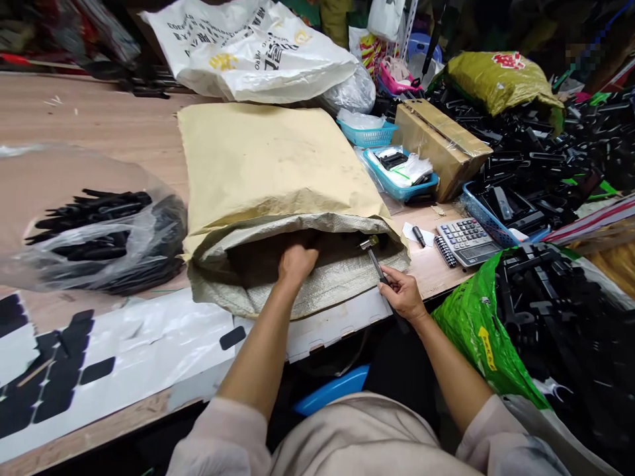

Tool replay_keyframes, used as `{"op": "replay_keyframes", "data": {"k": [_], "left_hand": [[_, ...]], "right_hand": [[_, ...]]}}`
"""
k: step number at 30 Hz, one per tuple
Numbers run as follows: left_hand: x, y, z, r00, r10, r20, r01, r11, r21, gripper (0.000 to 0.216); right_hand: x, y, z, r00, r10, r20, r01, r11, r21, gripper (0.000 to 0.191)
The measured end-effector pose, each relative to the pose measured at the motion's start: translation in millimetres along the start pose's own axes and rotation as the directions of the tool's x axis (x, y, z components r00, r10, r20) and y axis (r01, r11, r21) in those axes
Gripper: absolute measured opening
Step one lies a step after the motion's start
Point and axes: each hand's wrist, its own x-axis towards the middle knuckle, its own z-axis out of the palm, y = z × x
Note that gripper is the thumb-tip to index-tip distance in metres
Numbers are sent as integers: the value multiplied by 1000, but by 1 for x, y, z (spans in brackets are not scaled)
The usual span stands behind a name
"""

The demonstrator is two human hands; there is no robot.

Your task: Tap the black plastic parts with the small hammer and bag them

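A large tan sack (262, 165) lies on the table with its mouth facing me, its woven whitish inside showing. My left hand (296, 261) reaches into the mouth; its fingers are hidden in the dark opening. At the right end of the mouth, my right hand (403, 294) is closed around a slim black stick with a shiny metal end (376, 264). That metal end points up and left, just at the sack's opening. What lies deeper inside the sack is too dark to make out.
Left stands a clear plastic bag of black parts (99, 225), near black pads on white sheets (114, 344). Right are a calculator (469, 241), blue baskets (401, 188), a cardboard box (441, 145) and a green bag (471, 317) full of black parts. A white sack (258, 53) lies behind.
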Motion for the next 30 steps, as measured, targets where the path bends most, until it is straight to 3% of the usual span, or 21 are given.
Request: {"op": "replay_keyframes", "data": {"k": [2, 5, 7, 11, 24, 30], "left_hand": [[-18, -16, -1, 994, 109, 16, -109, 994, 10, 31], [-44, -35, 10, 925, 379, 24, -379, 925, -22, 25], [-53, -44, 20, 897, 441, 1, -441, 897, -25, 24], [-54, -50, 32, 892, 451, -41, -452, 891, -35, 25], [-49, -55, 36, 891, 451, -57, -454, 889, -60, 26], [-50, -52, 36, 902, 429, -57, -432, 900, -63, 24]], "right_hand": [[-1, -1, 0, 1000, 0, 1, 0, 1000, -7, 46], [-1, -2, 0, 1000, -4, 11, 4, 1000, -25, 47], [-1, -4, 0, 1000, -16, 17, 16, 999, -33, 47], [0, -7, -1, 999, -47, 16, 48, 997, -55, 48], [-20, -43, 11, 966, -219, 135, 250, 922, -295, 46], [-23, -43, 14, 973, -165, 165, 210, 925, -318, 46]]}}
